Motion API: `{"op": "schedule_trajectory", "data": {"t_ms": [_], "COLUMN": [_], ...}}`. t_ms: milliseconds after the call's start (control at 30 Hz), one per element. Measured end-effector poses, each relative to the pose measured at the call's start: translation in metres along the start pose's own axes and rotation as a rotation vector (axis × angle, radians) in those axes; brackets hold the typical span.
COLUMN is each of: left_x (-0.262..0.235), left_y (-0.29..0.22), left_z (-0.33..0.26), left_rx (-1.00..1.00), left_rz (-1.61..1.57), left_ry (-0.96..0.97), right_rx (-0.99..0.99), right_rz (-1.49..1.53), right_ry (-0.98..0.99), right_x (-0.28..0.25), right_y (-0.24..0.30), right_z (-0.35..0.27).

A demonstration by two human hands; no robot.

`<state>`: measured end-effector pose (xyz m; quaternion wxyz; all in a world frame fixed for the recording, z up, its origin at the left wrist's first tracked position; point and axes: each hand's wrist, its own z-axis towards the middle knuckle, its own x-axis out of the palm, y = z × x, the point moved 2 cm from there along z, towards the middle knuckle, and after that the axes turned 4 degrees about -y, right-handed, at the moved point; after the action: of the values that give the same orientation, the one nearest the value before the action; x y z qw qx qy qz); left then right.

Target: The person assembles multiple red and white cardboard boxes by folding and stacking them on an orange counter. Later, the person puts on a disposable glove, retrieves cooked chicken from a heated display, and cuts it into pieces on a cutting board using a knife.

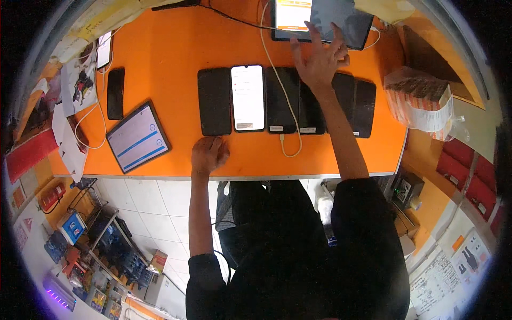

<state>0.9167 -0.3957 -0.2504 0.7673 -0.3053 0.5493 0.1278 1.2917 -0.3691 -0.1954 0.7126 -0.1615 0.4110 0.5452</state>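
Observation:
My right hand (320, 61) reaches over the row of phones to a large dark tablet (344, 24) at the far side. Its fingers are spread over the screen's lower edge; whether a fingertip touches the glass I cannot tell. A bright white and orange panel fills the tablet's left part. My left hand (209, 156) rests on the table with curled fingers and nothing seen in them. Just beyond it lies a dark phone (214, 101), beside a phone with a lit white screen (249, 101). Several more dark phones continue rightward, partly hidden under my right forearm.
On the orange table (170, 48), a white cable (288, 96) crosses the phones. At left lie a tilted lit tablet (138, 137), a dark phone (116, 94) and a lit phone (104, 49). A plastic-wrapped stack of boxes (421, 98) stands on the right, papers (69, 128) on the left.

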Motion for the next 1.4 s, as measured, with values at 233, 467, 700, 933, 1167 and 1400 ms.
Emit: {"op": "schedule_trajectory", "data": {"t_ms": [233, 467, 700, 933, 1167, 1400], "left_x": [0.013, 0.002, 0.003, -0.009, -0.001, 0.001], "left_y": [0.007, 0.0, 0.002, -0.009, -0.003, -0.001], "left_z": [-0.012, -0.002, -0.005, 0.001, 0.001, -0.002], "left_rx": [-0.374, -0.039, -0.013, -0.058, -0.054, -0.074], "left_rz": [-0.378, -0.025, -0.032, -0.037, -0.11, -0.174], "left_ry": [0.138, 0.045, 0.03, 0.037, 0.014, 0.025], "right_rx": [0.033, 0.062, 0.023, -0.091, 0.065, 0.158], "right_rz": [-0.073, -0.068, -0.051, -0.272, -0.158, -0.104], "right_ry": [0.117, 0.167, -0.043, 0.216, 0.207, 0.314], "right_x": [-0.015, -0.018, -0.004, -0.016, -0.048, -0.04], "right_y": [-0.019, -0.023, -0.041, -0.034, -0.022, -0.024], "right_z": [-0.029, -0.04, 0.019, -0.027, -0.039, -0.039]}}
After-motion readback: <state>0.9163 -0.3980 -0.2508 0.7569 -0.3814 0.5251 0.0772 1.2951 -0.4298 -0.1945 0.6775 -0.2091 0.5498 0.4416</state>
